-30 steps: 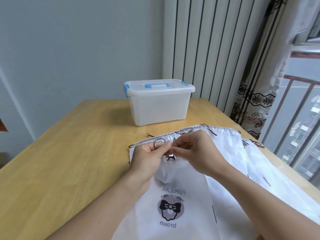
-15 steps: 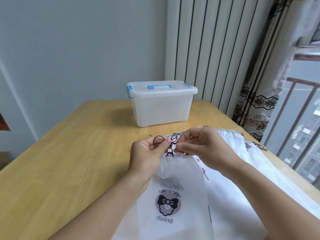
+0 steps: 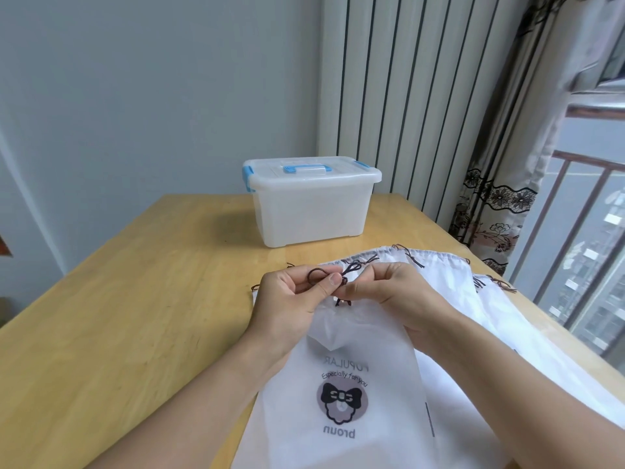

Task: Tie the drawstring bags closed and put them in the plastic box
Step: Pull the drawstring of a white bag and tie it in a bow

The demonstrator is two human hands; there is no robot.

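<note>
1. The light wooden surface [image 3: 135, 316] carries everything; its far edge meets the pale blue-grey wall, and its right edge runs along a window with a railing.
2. The translucent white plastic box with blue latches and a blue-ended handle [image 3: 311, 204] stands near the far edge, right of the middle, with its lid on.
3. A white fabric drawstring bag printed with a black bow emblem [image 3: 341, 401] lies at the near edge, its gathered mouth pointing toward the box.
4. The dark brown drawstring cord [image 3: 338, 277] rises from that gathered mouth and forms two small loops between the hands.
5. The left hand [image 3: 291, 299] pinches one loop of the cord between thumb and forefinger, the other fingers curled in.
6. The right hand [image 3: 399, 292] pinches the cord just beside it, fingers curled, so the two hands nearly touch over the bag's mouth.
7. More white drawstring bags with dark cords [image 3: 456, 286] lie spread flat beneath and to the right, reaching the surface's right edge; their upper hem lies near the box but apart from it.
8. A strip of bare wood separates the bags from the box, and the whole left half of the surface, from near edge to far edge, is open wood.
9. A striped white curtain [image 3: 406, 96] hangs behind the box, and a patterned curtain [image 3: 500, 204] hangs off the far right corner.
</note>
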